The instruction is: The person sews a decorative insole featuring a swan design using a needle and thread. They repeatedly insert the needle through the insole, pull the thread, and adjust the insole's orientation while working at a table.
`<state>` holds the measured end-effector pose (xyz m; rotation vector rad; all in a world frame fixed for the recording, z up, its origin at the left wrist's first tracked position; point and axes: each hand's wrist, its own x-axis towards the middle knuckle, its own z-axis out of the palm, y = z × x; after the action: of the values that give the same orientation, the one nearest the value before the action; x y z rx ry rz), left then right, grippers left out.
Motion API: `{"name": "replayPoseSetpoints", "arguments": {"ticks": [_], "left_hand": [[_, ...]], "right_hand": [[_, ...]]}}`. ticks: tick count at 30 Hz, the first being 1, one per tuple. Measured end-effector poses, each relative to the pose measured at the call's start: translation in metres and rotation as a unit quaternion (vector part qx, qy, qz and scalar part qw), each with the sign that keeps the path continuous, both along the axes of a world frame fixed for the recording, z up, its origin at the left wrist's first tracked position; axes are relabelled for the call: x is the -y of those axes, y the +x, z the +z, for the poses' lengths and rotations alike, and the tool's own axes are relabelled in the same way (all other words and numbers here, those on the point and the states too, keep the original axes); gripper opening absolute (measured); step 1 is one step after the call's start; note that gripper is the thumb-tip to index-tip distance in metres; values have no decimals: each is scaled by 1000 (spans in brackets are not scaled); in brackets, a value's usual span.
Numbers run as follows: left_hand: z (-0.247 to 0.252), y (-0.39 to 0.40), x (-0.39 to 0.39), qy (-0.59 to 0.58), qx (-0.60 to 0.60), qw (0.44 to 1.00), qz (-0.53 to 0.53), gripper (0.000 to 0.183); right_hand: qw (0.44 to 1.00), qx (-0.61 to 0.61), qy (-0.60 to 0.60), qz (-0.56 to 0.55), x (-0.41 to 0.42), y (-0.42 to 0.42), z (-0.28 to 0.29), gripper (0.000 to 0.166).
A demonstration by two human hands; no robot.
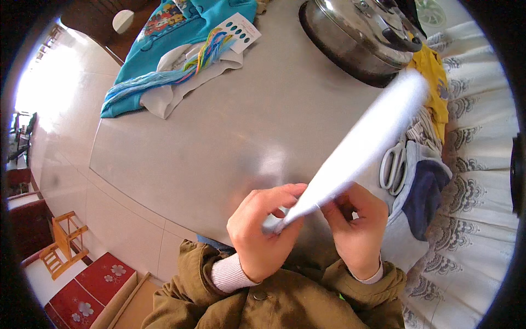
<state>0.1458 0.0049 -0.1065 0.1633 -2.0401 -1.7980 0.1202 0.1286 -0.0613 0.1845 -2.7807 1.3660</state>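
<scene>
A folded white cloth point(361, 140), blurred at its far end, slants up and to the right from my hands above the grey table point(197, 144). My left hand point(267, 230) grips its lower end between thumb and fingers. At the cloth's lower right edge, my right hand point(357, 226) has its thumb and fingertips pinched together on the edge; part of these fingers is hidden behind the cloth. A thin, bright line like a needle or thread shows by the right fingertips, too small to settle.
White-handled scissors point(393, 168) lie on folded grey and navy clothing point(425, 197) at the right. A lidded metal pot point(353, 41) stands at the back, beside yellow cloth point(435, 82). Back left, embroidery floss point(164, 78) and a punched card point(242, 31) rest on a teal garment point(135, 74). Patterned curtain point(472, 164) hangs right.
</scene>
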Motion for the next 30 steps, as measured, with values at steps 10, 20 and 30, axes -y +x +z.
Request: {"name": "replayPoseSetpoints", "arguments": {"ticks": [10,20,30], "left_hand": [[-10,-5,5,-205,-219,954,-22,23],[-7,-1,6,-209,-215,952,-66,26],[-10,4,5,-213,-216,951,-63,26]], "right_hand": [[978,-38,-180,96,-25,-1,-28,19],[936,85,-274,202,-42,-16,-42,29],[943,35,-161,289,-49,-18,-33,38]]}}
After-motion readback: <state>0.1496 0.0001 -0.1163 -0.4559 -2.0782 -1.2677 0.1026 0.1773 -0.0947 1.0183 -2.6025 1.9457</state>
